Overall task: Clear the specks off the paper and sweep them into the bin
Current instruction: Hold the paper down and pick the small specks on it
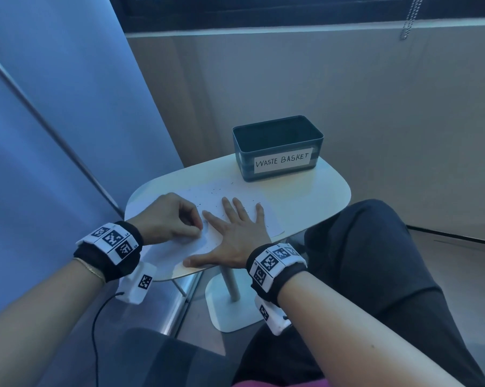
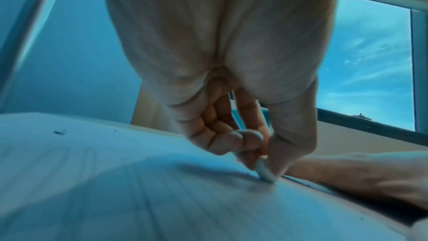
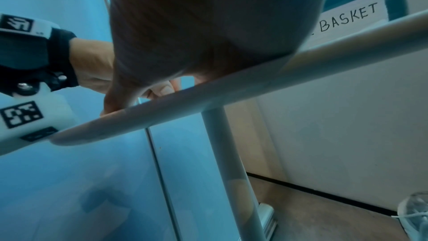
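Observation:
A white sheet of paper (image 1: 205, 195) lies on the small white table (image 1: 305, 196), with several dark specks (image 1: 216, 191) scattered over its far half. My left hand (image 1: 200, 229) pinches a small white eraser-like piece (image 2: 264, 171) between thumb and fingers, its tip pressed onto the paper (image 2: 139, 190). Flat and spread, my right hand (image 1: 235, 233) presses the sheet down just right of it. The dark teal bin (image 1: 280, 174), labelled WASTE BASKET, stands open at the table's far edge. From the right wrist view only my palm (image 3: 208, 25) and the table rim (image 3: 231, 89) show.
My knee (image 1: 375, 247) in dark trousers sits close against the table's right front edge. A pedestal leg (image 1: 230, 280) and flat base stand under the table. A blue panel runs along the left, a beige wall behind. A shoe (image 3: 414, 213) rests on the floor.

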